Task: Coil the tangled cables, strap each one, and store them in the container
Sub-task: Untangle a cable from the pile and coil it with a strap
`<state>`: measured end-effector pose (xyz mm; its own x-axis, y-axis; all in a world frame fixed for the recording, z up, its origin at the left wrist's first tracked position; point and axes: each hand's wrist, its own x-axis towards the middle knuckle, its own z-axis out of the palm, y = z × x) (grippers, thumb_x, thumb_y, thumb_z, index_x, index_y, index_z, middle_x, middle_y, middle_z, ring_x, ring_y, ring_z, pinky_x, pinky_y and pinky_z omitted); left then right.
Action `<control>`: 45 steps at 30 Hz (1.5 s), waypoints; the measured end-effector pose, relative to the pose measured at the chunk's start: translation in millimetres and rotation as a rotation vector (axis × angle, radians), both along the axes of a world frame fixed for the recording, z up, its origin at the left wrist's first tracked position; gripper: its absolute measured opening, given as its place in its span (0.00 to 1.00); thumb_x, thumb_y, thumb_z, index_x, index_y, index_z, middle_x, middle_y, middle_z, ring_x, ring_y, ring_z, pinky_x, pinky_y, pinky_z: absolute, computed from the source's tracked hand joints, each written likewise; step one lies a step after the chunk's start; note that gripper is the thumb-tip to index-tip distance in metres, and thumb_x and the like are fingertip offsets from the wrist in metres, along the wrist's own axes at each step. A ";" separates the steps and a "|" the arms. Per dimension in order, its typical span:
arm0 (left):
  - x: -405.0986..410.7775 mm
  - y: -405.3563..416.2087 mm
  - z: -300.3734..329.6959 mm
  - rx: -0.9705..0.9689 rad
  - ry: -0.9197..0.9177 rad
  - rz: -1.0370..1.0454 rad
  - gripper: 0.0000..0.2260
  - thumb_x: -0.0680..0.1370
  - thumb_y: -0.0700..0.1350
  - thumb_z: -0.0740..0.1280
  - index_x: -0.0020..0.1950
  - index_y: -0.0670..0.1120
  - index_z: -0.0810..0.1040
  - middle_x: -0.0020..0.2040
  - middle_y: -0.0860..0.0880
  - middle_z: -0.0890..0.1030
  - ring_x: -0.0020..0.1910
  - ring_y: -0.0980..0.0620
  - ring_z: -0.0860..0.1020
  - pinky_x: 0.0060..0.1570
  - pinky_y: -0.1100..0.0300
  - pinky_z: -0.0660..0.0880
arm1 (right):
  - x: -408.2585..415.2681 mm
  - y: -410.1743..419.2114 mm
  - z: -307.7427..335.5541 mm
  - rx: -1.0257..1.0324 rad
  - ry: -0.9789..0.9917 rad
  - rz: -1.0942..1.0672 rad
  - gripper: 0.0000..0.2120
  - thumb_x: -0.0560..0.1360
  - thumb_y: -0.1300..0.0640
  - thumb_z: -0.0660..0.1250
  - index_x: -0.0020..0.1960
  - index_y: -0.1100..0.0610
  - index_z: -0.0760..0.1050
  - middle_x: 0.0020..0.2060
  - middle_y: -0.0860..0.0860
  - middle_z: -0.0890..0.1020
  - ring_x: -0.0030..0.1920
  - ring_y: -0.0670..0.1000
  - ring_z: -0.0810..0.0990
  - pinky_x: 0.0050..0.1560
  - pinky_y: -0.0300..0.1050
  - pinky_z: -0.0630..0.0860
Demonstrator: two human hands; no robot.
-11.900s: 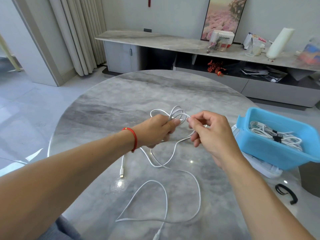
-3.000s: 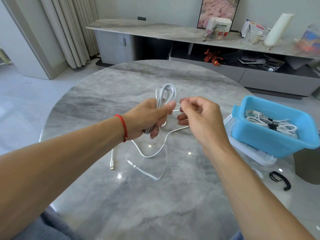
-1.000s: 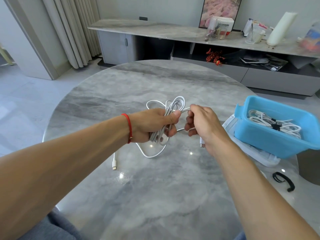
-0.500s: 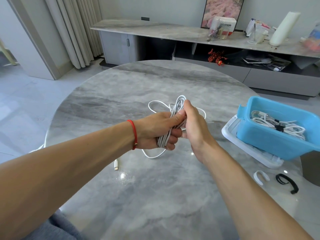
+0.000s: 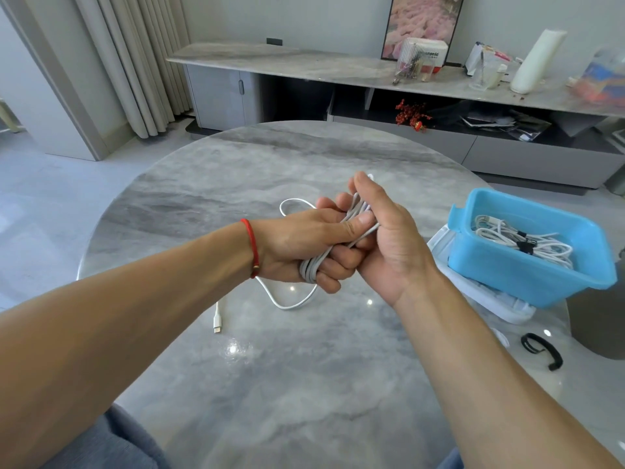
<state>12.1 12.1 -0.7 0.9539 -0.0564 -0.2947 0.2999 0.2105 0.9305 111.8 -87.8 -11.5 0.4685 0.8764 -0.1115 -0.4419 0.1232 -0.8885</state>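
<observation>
My left hand (image 5: 297, 247) grips a bundle of coiled white cable (image 5: 313, 267) over the middle of the round marble table (image 5: 270, 384). My right hand (image 5: 389, 238) wraps around the upper end of the same bundle, thumb pointing up. One loose loop and a plug end (image 5: 217, 324) of the cable trail on the table below my left wrist. A blue container (image 5: 527, 282) at the right holds strapped white cables (image 5: 524, 240). A black strap (image 5: 541, 350) lies on the table in front of the container.
A white lid (image 5: 490, 299) lies under the blue container near the table's right edge. A small white strap (image 5: 502, 338) peeks out beside my right forearm. A long sideboard with clutter stands behind the table.
Over twelve seconds the long loose cable on the table has been gathered into the bundle. In the last second my right hand moved from pulling the cable end to clasping the bundle.
</observation>
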 end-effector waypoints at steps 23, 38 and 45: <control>-4.4 -52.5 17.7 0.414 -0.020 0.196 0.11 0.83 0.49 0.61 0.44 0.46 0.66 0.33 0.49 0.67 0.24 0.54 0.59 0.24 0.63 0.57 | -17.3 -27.6 34.9 -0.230 0.040 -0.336 0.08 0.81 0.48 0.63 0.49 0.53 0.73 0.25 0.45 0.69 0.28 0.48 0.78 0.28 0.40 0.65; -4.8 -110.9 -3.4 1.858 -0.319 0.076 0.24 0.87 0.52 0.48 0.79 0.40 0.50 0.56 0.46 0.78 0.49 0.42 0.80 0.36 0.51 0.68 | -16.9 -84.6 38.0 -0.075 0.550 -0.686 0.17 0.84 0.58 0.57 0.36 0.54 0.63 0.18 0.47 0.64 0.23 0.49 0.71 0.32 0.42 0.80; -3.8 -126.8 -13.9 1.638 -0.525 -0.059 0.24 0.84 0.58 0.47 0.72 0.45 0.65 0.54 0.47 0.74 0.50 0.46 0.76 0.42 0.53 0.71 | -8.4 -113.3 16.9 -0.197 0.513 -0.793 0.13 0.81 0.60 0.52 0.38 0.56 0.65 0.20 0.49 0.71 0.23 0.52 0.80 0.33 0.40 0.75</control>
<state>8.3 -114.8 -14.6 0.9674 -0.0751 0.2419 -0.1118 -0.9836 0.1415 103.4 -201.1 5.3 0.7694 0.2702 -0.5788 -0.6349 0.4226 -0.6467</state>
